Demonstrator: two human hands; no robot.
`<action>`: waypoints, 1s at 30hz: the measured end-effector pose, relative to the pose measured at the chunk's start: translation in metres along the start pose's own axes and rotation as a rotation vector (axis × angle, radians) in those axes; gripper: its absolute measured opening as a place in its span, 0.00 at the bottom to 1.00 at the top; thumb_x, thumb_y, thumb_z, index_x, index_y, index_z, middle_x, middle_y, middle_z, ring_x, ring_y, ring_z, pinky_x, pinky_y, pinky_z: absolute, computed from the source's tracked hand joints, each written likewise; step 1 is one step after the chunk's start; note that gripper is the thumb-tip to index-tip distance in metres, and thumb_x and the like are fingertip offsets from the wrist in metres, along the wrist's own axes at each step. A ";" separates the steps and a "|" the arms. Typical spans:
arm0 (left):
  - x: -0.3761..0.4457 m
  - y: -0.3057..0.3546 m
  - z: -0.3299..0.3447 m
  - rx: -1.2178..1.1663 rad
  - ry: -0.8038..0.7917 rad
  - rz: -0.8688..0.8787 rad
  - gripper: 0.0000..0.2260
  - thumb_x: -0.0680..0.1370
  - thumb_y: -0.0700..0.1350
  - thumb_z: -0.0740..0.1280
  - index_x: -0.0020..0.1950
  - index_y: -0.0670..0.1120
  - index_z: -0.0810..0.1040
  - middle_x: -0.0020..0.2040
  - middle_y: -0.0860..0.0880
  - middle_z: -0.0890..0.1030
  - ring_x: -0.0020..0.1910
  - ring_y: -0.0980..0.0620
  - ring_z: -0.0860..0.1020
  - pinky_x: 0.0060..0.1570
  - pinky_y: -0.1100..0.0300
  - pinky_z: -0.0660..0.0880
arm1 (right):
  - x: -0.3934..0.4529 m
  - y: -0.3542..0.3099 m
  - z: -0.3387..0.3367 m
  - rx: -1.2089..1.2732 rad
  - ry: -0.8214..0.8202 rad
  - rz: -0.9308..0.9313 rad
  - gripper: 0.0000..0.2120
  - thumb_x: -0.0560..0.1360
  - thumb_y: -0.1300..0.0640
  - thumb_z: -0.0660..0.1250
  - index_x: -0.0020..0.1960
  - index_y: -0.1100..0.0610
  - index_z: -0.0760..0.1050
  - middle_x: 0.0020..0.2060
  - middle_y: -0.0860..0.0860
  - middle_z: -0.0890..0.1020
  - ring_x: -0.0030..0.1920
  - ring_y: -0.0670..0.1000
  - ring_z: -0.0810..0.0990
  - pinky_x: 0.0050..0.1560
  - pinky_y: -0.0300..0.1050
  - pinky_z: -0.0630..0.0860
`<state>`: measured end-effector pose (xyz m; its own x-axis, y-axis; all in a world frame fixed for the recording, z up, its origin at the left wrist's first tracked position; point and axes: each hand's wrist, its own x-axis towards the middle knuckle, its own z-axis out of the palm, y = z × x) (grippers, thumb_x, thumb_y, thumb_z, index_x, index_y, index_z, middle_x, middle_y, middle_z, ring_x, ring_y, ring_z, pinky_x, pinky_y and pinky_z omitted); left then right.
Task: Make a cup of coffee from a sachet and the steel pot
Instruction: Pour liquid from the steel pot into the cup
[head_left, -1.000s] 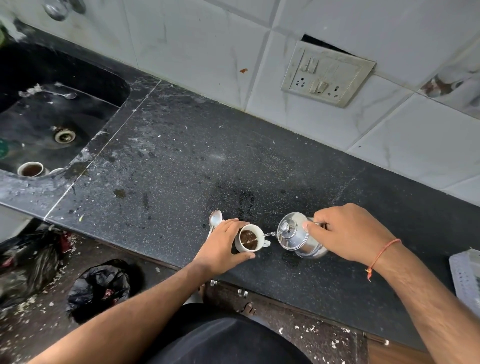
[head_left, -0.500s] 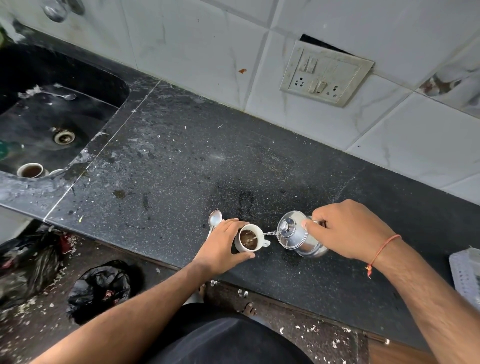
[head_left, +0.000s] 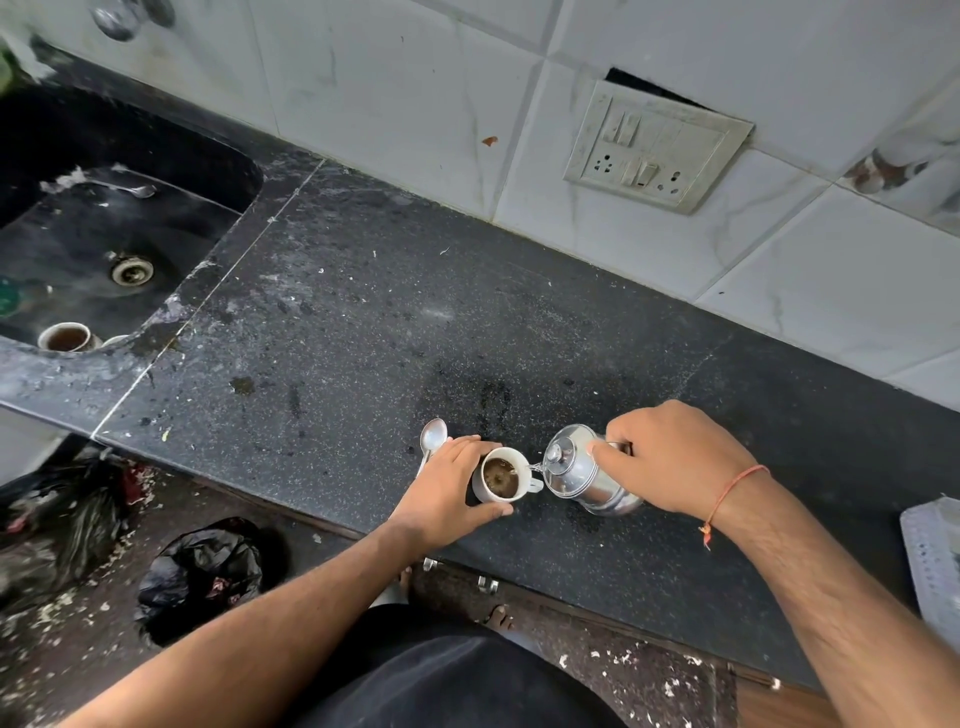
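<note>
A small white cup (head_left: 514, 461) stands near the front edge of the black counter (head_left: 363, 332), with brown liquid inside. My left hand (head_left: 449, 493) curls round its left side. A small steel pot (head_left: 582, 473) with a knobbed lid is tilted left, its spout at the cup's rim, and a thin stream runs into the cup. My right hand (head_left: 675, 457) grips the pot's handle from the right. A steel spoon (head_left: 432, 439) lies on the counter just behind my left hand. No sachet is visible.
A black sink (head_left: 78, 244) at the left holds another cup (head_left: 65, 338) and a spoon. A wall socket plate (head_left: 657, 148) sits on the tiles behind. A pale tray (head_left: 935, 566) is at the right edge. Black bags (head_left: 208, 571) lie on the floor.
The pot has tipped further toward the cup and the liquid in the cup has risen. Both hands kept their places.
</note>
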<state>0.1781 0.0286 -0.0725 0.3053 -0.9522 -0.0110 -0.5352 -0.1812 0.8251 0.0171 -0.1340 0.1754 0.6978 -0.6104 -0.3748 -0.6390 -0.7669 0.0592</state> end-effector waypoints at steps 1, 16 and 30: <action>0.000 0.000 0.000 -0.001 0.001 0.003 0.37 0.72 0.62 0.81 0.78 0.53 0.73 0.74 0.55 0.76 0.79 0.56 0.66 0.79 0.60 0.59 | 0.001 -0.001 0.001 -0.005 0.001 -0.001 0.22 0.81 0.39 0.61 0.35 0.51 0.75 0.29 0.49 0.79 0.34 0.52 0.78 0.36 0.47 0.74; 0.000 -0.003 0.001 -0.006 0.003 0.002 0.37 0.72 0.63 0.81 0.78 0.53 0.73 0.74 0.55 0.76 0.80 0.55 0.66 0.80 0.58 0.61 | 0.010 -0.012 0.000 -0.091 -0.026 -0.033 0.24 0.82 0.39 0.59 0.37 0.55 0.74 0.29 0.50 0.77 0.34 0.54 0.78 0.37 0.48 0.76; 0.000 -0.001 0.001 -0.011 0.013 0.014 0.36 0.72 0.61 0.82 0.76 0.52 0.74 0.73 0.56 0.77 0.79 0.55 0.68 0.78 0.59 0.62 | 0.014 -0.025 -0.009 -0.170 -0.079 -0.036 0.22 0.82 0.42 0.59 0.34 0.54 0.69 0.31 0.50 0.74 0.36 0.56 0.76 0.31 0.44 0.63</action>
<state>0.1782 0.0286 -0.0743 0.3084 -0.9512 0.0078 -0.5305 -0.1651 0.8315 0.0451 -0.1250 0.1769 0.6873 -0.5696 -0.4507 -0.5454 -0.8145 0.1978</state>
